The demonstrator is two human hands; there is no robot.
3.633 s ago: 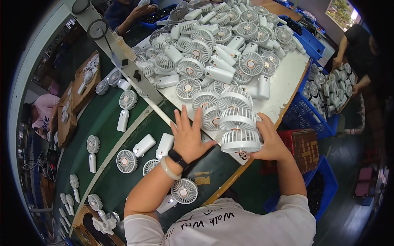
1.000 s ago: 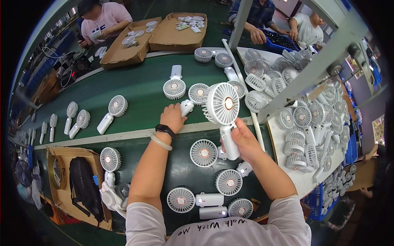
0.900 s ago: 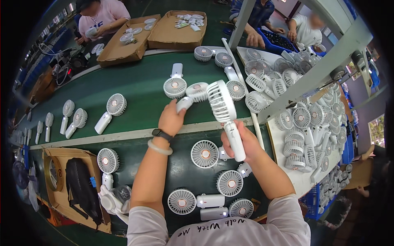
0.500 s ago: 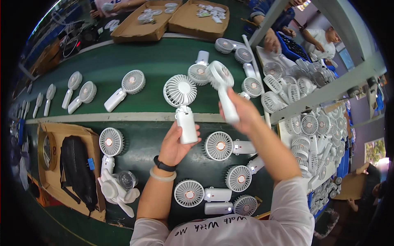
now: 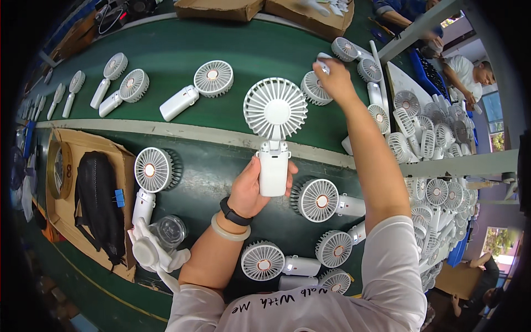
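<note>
My left hand (image 5: 252, 187) is wrapped round the white handle of a handheld fan (image 5: 275, 109). That fan stands upright, its round slatted head above the fingers. Farther off to the right, my right hand (image 5: 335, 82) closes on the handle end of another white handheld fan (image 5: 315, 88), whose head rests on the green belt (image 5: 166, 50). My fingers cover part of that handle. Nearest my left hand on its right lies a fan with a copper-coloured centre ring (image 5: 318, 200). More such fans (image 5: 263, 261) lie close to my body.
Several fans (image 5: 213, 78) lie along the belt to the left. A cardboard box (image 5: 119, 166) holds a black pouch (image 5: 100, 205). Beside it are a clear jar (image 5: 169, 231) and a white bladed fan (image 5: 146, 252). Piled fans (image 5: 437, 193) fill the right side, beyond a metal frame (image 5: 453, 165).
My right hand has moved forward onto the belt fan; the fan it carried is out of it, and I cannot tell where that went. My left hand still holds its fan. The view has shifted.
</note>
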